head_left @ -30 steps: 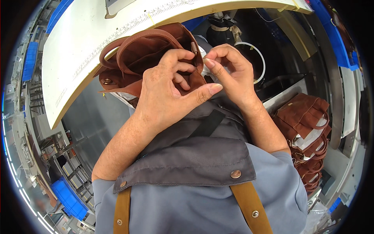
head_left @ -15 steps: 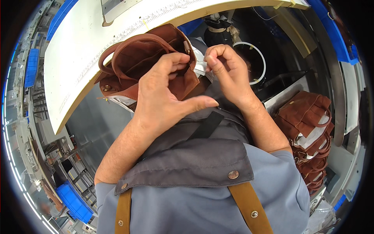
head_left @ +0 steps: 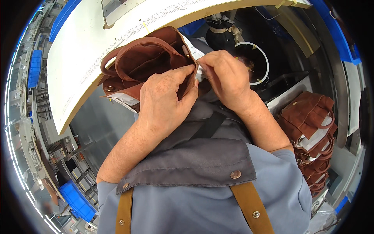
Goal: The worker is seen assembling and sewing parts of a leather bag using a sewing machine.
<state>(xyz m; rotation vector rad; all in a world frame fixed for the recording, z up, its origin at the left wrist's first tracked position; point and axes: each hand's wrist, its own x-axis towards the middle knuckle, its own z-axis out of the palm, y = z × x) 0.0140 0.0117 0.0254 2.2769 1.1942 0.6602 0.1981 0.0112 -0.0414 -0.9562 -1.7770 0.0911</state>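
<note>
A brown handbag (head_left: 134, 92) with two looped handles and metal fittings leans against the front edge of the worktable, its mouth open upward. White lining or paper shows along its right side and below its front edge. My left hand (head_left: 163, 99) is closed on the bag's near right corner, fingers at the rim and thumb on the outer side. Close by, my right hand (head_left: 230, 80) pinches at the same side edge, beside the white material (head_left: 200, 72). What lies between its fingertips is too small to make out.
The pale curved worktable (head_left: 74, 74) carries a printed ruler and a metal machine plate (head_left: 120, 11). Several brown bags (head_left: 306, 113) are stacked at my right. A white ring (head_left: 267, 66) and a dark tied bundle (head_left: 219, 37) lie beyond my right hand. Blue bins (head_left: 76, 201) stand left.
Both hands have come together at the bag's right side edge. My left fingers and thumb, spread before, have closed on the corner. The right hand has reached the edge.
</note>
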